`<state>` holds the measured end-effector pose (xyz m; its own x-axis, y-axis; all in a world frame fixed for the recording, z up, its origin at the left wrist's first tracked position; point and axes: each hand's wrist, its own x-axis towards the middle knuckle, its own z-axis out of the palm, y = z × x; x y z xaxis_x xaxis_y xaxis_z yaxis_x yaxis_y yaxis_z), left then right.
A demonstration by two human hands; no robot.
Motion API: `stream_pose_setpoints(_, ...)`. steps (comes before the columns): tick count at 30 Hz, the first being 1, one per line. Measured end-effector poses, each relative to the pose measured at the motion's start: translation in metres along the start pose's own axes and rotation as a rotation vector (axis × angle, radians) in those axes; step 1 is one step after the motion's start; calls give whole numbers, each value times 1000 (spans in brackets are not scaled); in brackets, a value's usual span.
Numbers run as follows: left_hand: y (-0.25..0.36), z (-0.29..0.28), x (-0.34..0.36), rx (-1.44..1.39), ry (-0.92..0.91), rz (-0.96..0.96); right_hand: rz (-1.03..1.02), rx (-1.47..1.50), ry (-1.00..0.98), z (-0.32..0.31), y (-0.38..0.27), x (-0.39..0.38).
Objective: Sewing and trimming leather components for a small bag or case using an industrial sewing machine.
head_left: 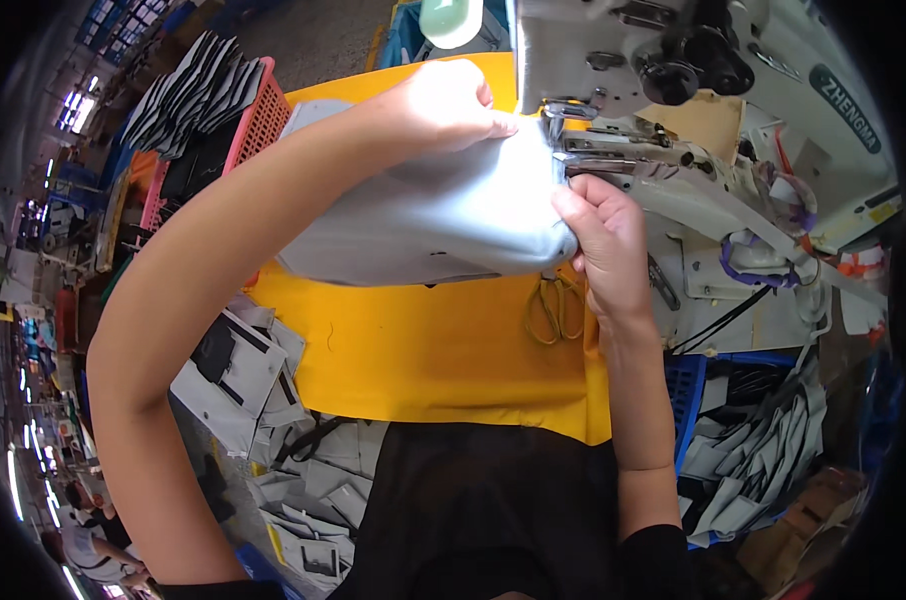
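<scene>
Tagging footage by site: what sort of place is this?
Probably a sewing workshop: a sewing machine, scissors and a pink crate holding stacked grey pieces.

Gold-handled scissors (pixel 557 292) on yellow work surface (pixel 433 365)

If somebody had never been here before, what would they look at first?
Probably the bright yellow sheet across the middle, with a brightly lit pale grey piece over it. The left hand holds its upper edge and the right hand its right edge, beside the big white sewing machine at upper right.
</scene>
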<state>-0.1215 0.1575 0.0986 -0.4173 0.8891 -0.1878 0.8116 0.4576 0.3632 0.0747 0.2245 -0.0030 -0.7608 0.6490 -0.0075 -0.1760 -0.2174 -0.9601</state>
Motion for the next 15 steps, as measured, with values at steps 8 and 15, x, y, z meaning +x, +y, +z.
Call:
stream_pose_setpoints(8,-3,-2,20,138,11,113,-6,44,75,2,-1,1)
stream_pose_setpoints(15,-8,1,25,-5,19,27,-67,-60,86,1,1,1)
